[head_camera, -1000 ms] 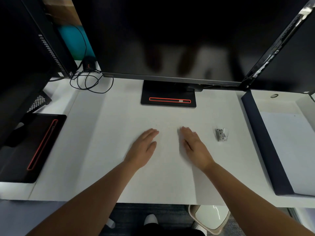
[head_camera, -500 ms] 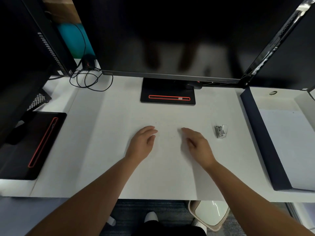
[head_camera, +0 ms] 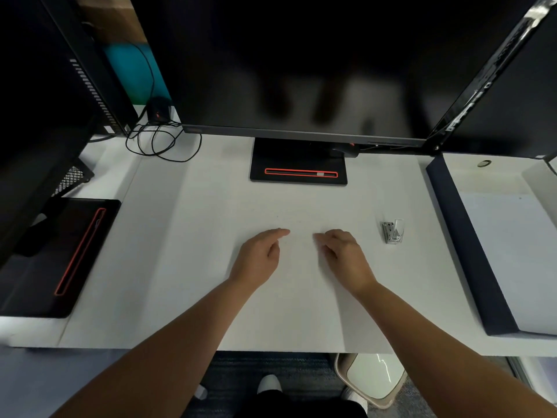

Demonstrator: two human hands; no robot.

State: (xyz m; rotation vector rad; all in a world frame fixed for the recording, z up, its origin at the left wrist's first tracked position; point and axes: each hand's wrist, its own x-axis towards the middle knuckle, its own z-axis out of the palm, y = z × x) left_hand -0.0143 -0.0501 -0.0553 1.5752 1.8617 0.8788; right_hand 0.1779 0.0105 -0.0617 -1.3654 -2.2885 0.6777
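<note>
Metal-grey, the clip (head_camera: 392,232) lies on the table (head_camera: 187,267) at two o'clock from my right hand (head_camera: 343,256), so with both hands loosely curled and empty, left hand (head_camera: 257,256) idle, I judge a slow sideways fingertip pinch best.

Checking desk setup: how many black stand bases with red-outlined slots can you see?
2: one base under the centre screen, one base at the desk's left edge. A third may be hidden at right.
</note>
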